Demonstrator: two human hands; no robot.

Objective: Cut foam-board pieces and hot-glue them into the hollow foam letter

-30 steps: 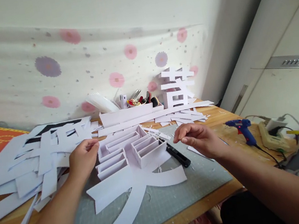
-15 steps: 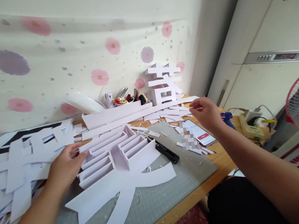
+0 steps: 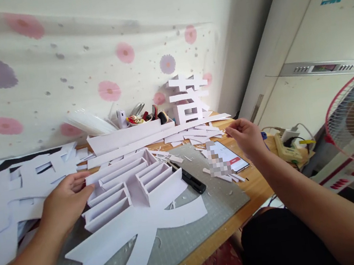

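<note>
Since a second ago our right hand [image 3: 246,137] has left the space above the black knife [image 3: 187,178] and swung out to the right, so it now hovers above the phone [image 3: 231,155] near the scattered paper strips [image 3: 197,133]. Its fingers are curled with thumb and fingertips pinched together; we cannot tell whether anything is caught between them. Our left hand [image 3: 65,201] has hardly shifted: it lies loosely open, fingertips touching the left edge of the white paper character [image 3: 132,189], gripping nothing. That character, with its upright walls, sits on the grey cutting mat [image 3: 207,221] in the middle of the wooden table [image 3: 256,187]. A finished white character [image 3: 188,99] stands upright by the wall behind.
</note>
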